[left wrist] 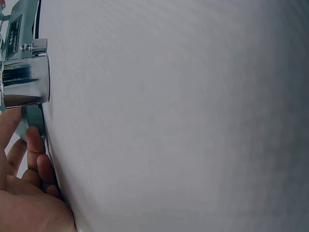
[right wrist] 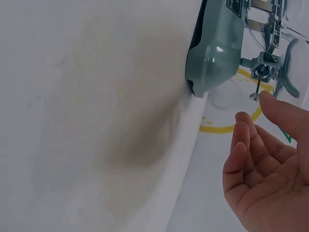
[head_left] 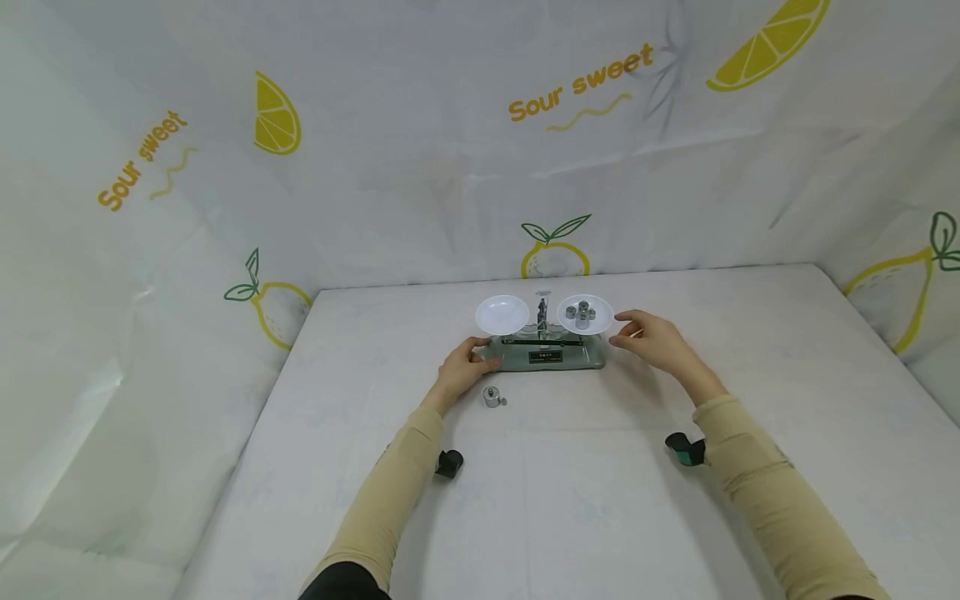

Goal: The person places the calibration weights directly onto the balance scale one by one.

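My left hand point(head_left: 460, 367) holds the left end of the balance scale point(head_left: 517, 358), thumb along the front of its green base and fingers around the end. The scale stands upright toward the far side of the desk point(head_left: 570, 500), its dark nameplate point(head_left: 545, 357) facing me. My right hand point(head_left: 654, 340) is beside the scale's right end, bare of any load, its fingers loosely bent and the thumb a little apart from them. From the right wrist, my thumb tip comes right up to a small metal screw point(right wrist: 254, 96) at the end of the beam; I can't tell whether it actually touches.

Above the base sit two white pans. The left pan point(head_left: 502, 315) shows a plain white surface; the right pan point(head_left: 603, 323), close to my right fingertips, carries a cluster of small metal weights point(head_left: 582, 317), one taller than those around it. In front of the scale, near my left hand, a larger shiny weight point(head_left: 492, 398) stands on the desk with a tiny weight point(head_left: 504, 402) just beside it, on its right.

I wear beige sleeves point(head_left: 772, 492). Behind the desk hangs a white cloth point(head_left: 405, 167) printed with yellow lemons and the words "Sour sweet".
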The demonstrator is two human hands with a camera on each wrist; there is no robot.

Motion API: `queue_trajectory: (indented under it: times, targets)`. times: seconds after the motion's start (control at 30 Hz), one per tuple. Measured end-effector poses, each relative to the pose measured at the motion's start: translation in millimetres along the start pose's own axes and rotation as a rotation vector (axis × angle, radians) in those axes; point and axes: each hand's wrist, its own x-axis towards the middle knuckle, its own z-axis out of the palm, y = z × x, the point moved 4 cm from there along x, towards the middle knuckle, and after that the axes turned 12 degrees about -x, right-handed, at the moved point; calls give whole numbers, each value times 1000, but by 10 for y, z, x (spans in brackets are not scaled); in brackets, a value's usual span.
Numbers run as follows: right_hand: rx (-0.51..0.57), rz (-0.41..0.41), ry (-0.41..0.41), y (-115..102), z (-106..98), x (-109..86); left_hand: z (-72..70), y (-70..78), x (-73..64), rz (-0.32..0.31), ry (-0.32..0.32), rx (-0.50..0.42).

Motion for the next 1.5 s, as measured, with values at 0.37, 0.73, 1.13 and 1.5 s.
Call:
queue_trajectory:
  times: [0.37, 0.73, 1.13, 1.5]
  targets:
    - [188, -23, -114, 93, 293, 190, -4, 28, -23, 4, -3, 10]
    - [285, -5, -235, 109, 399, 246, -35, 30, 3, -2, 3, 0]
    - [259, -12, -215, 172, 472, 283, -25, 17, -10, -1, -9, -11]
    - [299, -21, -206, 208, 496, 237, -51, 40, -45, -17, -77, -67]
